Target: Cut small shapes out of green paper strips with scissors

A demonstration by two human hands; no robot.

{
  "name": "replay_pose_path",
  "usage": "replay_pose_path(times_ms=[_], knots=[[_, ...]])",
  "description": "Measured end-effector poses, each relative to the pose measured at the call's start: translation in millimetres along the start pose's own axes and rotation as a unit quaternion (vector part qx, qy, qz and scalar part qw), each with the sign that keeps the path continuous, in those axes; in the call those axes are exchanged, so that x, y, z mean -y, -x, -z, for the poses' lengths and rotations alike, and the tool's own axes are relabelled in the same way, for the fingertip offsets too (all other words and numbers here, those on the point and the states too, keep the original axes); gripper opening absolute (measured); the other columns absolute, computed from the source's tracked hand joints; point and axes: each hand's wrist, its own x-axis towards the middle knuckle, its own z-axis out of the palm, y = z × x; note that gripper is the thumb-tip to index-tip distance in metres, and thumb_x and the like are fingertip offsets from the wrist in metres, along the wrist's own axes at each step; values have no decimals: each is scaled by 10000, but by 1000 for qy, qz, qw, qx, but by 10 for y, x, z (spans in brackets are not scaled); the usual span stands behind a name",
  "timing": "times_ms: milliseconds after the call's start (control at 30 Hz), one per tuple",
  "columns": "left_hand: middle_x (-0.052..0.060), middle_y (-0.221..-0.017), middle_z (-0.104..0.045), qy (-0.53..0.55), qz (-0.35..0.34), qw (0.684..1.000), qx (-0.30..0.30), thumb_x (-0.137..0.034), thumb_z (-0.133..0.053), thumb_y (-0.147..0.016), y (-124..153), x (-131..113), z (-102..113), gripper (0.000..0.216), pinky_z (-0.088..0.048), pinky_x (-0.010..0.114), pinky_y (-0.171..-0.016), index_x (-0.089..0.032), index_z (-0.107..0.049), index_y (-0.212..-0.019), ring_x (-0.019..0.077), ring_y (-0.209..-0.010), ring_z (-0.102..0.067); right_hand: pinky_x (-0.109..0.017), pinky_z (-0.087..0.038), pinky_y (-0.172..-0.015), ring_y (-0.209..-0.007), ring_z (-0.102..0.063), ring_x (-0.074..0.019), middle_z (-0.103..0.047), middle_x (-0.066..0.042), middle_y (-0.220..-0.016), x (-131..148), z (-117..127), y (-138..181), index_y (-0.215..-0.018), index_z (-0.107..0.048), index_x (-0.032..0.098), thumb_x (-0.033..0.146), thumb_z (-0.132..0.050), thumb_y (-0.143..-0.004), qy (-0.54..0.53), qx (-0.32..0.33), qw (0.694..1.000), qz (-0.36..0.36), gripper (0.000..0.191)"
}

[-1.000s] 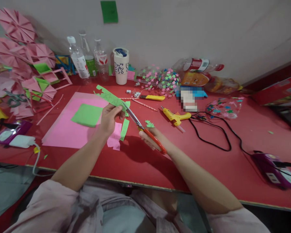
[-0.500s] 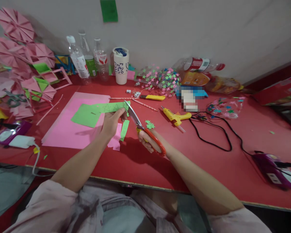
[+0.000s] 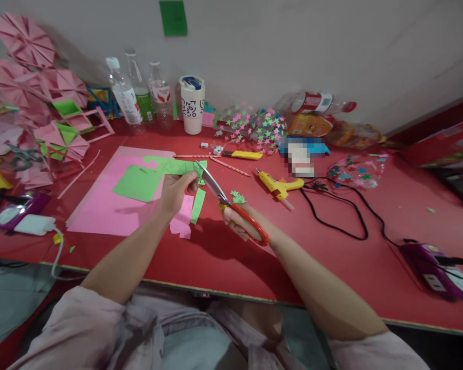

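Your left hand (image 3: 174, 191) pinches the green paper strip (image 3: 173, 166) above the pink sheet (image 3: 100, 205); your right hand (image 3: 241, 222) grips the scissors (image 3: 231, 205), blades spread. Thumb sits near the blades: a nick is likely.

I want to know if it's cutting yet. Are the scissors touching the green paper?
Touching. The head view shows the scissors blades meeting the edge of the green paper held by the left hand.
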Motion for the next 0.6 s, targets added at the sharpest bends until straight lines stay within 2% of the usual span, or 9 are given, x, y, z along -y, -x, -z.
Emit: replay_pose_path(times_ms=[333, 600], knots=[[-33, -338, -417, 2, 6, 1000, -1, -203, -577, -633, -84, 13, 91, 290, -256, 219, -388, -176, -502, -354, 47, -356, -352, -189, -300, -316, -289, -352, -54, -366, 98, -371, -21, 31, -51, -640, -437, 192, 599, -552, -783, 23, 18, 999, -25, 446], [-33, -325, -424, 2, 17, 1000, -13, -212, -586, -609, -89, 19, 95, 284, -243, 215, -375, -180, -504, -339, 41, -340, -345, -186, -286, -300, -274, -340, -53, -351, 99, -352, -39, 16, -56, -611, -410, 200, 619, -551, -772, 22, 15, 999, -27, 471]])
